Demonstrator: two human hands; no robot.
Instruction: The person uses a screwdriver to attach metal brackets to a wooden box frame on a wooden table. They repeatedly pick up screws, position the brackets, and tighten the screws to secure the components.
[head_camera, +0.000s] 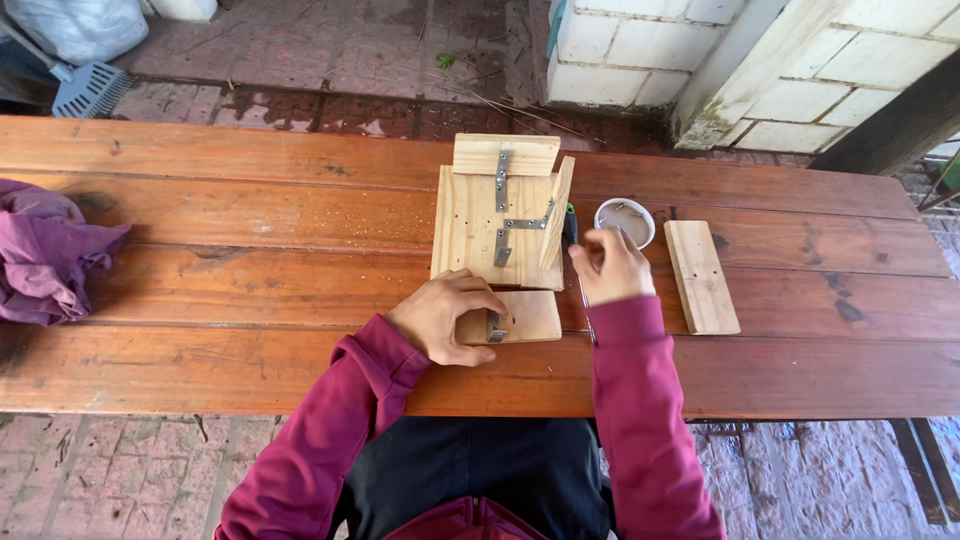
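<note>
The pale pine board assembly (497, 228) lies flat near the middle of the reddish-brown plank bench (250, 200). Two flat metal brackets (503, 180) already sit on its face: one runs upright across the joint to a short top block, and an L-shaped one reaches toward a thin pine strip standing tilted on the right edge. Those pieces look joined, so that part of the build seems done.

Just below it, touching its lower edge, is a smaller pine block (520, 318) with a small metal bracket (496, 330) at its left end. The left hand (445, 318) is curled over this block, pressing it down and pinching at the bracket; this joint looks not yet fastened.

The right hand (612, 268) is closed, fingers bunched, beside a green-handled screwdriver (571, 226) lying at the assembly's right edge. Whether it grips a screw or the tool cannot be made out.

Just past it stands a round white tub (625, 220) with what look like screws inside. A loose pine slat (702, 277) lies further right, unused. A crumpled purple cloth (45, 250) rests at the bench's left end.
</note>
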